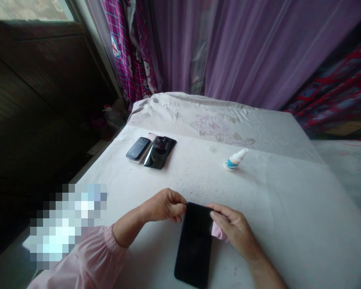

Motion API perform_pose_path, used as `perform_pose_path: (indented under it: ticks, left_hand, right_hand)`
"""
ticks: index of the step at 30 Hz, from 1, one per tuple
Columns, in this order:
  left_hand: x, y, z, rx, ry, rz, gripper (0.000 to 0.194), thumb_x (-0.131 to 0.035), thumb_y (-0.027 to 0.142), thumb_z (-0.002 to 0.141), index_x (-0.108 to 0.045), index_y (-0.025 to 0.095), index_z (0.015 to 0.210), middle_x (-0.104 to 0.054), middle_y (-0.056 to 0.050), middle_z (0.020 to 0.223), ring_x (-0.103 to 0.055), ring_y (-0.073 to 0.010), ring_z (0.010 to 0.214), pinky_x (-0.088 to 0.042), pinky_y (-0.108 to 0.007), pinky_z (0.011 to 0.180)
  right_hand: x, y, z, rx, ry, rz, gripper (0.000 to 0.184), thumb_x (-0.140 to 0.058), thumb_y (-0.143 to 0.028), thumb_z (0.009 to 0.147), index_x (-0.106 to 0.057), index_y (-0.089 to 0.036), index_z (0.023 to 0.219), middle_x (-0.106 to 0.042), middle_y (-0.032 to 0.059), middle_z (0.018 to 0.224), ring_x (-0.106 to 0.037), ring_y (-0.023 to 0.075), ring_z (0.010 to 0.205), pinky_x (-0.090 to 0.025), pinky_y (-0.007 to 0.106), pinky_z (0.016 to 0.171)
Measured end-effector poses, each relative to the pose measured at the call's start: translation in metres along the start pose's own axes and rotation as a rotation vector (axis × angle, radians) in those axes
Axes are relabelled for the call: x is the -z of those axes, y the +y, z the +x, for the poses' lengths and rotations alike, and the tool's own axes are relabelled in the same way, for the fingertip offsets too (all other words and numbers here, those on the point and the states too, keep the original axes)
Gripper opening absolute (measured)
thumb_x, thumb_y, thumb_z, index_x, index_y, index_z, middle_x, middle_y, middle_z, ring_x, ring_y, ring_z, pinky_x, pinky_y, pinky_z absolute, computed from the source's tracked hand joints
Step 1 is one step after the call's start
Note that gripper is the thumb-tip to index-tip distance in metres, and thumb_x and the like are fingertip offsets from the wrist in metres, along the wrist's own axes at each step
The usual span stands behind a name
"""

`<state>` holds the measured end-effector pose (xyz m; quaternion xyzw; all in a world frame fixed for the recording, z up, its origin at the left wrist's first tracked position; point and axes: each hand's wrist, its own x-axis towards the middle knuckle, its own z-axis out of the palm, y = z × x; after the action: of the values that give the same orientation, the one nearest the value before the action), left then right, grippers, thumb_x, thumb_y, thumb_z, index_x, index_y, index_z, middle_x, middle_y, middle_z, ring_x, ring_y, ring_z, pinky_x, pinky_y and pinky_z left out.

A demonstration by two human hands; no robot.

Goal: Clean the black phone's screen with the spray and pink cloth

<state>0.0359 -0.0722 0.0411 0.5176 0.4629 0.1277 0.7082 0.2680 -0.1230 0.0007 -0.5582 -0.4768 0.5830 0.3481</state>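
With your left hand [170, 206] curled tight, seemingly pinching its upper left corner, and your right hand [233, 222] half closed over its upper right edge—a pink cloth [219, 233] bunched beneath that palm—the dark tablet [195, 245] could slip or twist if either grip loosens, since its lower end goes unheld. It lies between your hands, stretching toward you, flat, black and glossy, with rounded corners.
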Motion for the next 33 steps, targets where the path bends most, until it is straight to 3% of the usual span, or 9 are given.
perform_pose_path:
  ticks: [5,7,11,16,20,23,26,33]
  left_hand:
    - [-0.005,-0.006,-0.002,0.041,0.003,-0.019,0.017,-0.060,0.028,0.070,-0.070,0.014,0.073,-0.065,0.000,0.061,-0.061,-0.0105,0.054,-0.046,-0.019,0.050]
    - [-0.007,-0.007,-0.004,0.053,0.012,-0.035,0.017,-0.061,0.029,0.069,-0.070,0.014,0.073,-0.065,0.000,0.063,-0.060,-0.0105,0.054,-0.046,-0.020,0.050]
    - [-0.011,-0.011,-0.002,0.038,0.014,-0.116,0.019,-0.068,0.033,0.067,-0.069,0.014,0.068,-0.065,-0.001,0.062,-0.059,-0.0106,0.054,-0.046,-0.021,0.052]
    - [-0.016,-0.016,0.002,-0.011,0.058,-0.184,0.036,-0.073,0.049,0.067,-0.068,0.013,0.071,-0.065,-0.002,0.064,-0.059,-0.0116,0.057,-0.046,-0.023,0.056]
    - [-0.031,-0.020,0.002,-0.104,0.145,-0.259,0.049,-0.067,0.063,0.071,-0.067,0.016,0.085,-0.063,0.000,0.071,-0.057,-0.0121,0.065,-0.046,-0.024,0.062]
    - [-0.045,-0.023,0.003,-0.199,0.206,-0.333,0.051,-0.063,0.066,0.076,-0.063,0.016,0.088,-0.062,0.000,0.076,-0.055,-0.0130,0.070,-0.044,-0.025,0.066]
    - [-0.053,-0.024,0.005,-0.184,0.236,-0.318,0.054,-0.061,0.069,0.076,-0.060,0.016,0.084,-0.058,0.001,0.072,-0.052,-0.0129,0.066,-0.041,-0.025,0.062]
    - [-0.051,-0.022,0.004,-0.149,0.229,-0.282,0.052,-0.062,0.069,0.075,-0.057,0.017,0.081,-0.050,0.005,0.067,-0.044,-0.0102,0.061,-0.036,-0.022,0.056]
  right_hand:
    - [0.002,-0.008,-0.001,-0.002,-0.169,0.010,0.047,-0.062,-0.056,0.078,-0.074,-0.016,0.099,-0.063,0.0014,0.057,-0.055,0.0136,0.050,-0.046,0.023,0.045]
    - [0.003,-0.009,-0.002,-0.015,-0.206,0.002,0.048,-0.062,-0.055,0.077,-0.073,-0.015,0.100,-0.062,0.0008,0.056,-0.054,0.0125,0.047,-0.045,0.023,0.045]
    - [0.004,-0.002,-0.003,-0.051,-0.188,0.000,0.053,-0.062,-0.056,0.078,-0.070,-0.013,0.107,-0.054,-0.0035,0.045,-0.043,0.0090,0.036,-0.035,0.020,0.037]
    - [0.006,0.000,-0.002,-0.036,-0.116,0.151,0.050,-0.069,-0.057,0.072,-0.073,-0.015,0.097,-0.059,-0.0014,0.049,-0.045,0.0089,0.041,-0.036,0.020,0.039]
    - [0.001,-0.004,-0.003,-0.028,-0.091,0.273,0.050,-0.072,-0.056,0.071,-0.073,-0.015,0.098,-0.062,0.0001,0.053,-0.047,0.0085,0.043,-0.036,0.019,0.042]
    - [-0.003,-0.008,-0.005,-0.022,-0.137,0.247,0.052,-0.066,-0.055,0.077,-0.070,-0.014,0.109,-0.065,0.0017,0.057,-0.048,0.0092,0.044,-0.035,0.019,0.041]
    - [-0.002,-0.014,-0.007,0.001,-0.194,0.173,0.050,-0.063,-0.053,0.079,-0.070,-0.014,0.110,-0.069,0.0040,0.066,-0.052,0.0109,0.050,-0.039,0.021,0.046]
    - [0.007,-0.016,-0.005,0.016,-0.292,0.072,0.044,-0.058,-0.044,0.079,-0.072,-0.015,0.109,-0.067,0.0021,0.067,-0.050,0.0100,0.049,-0.040,0.020,0.044]
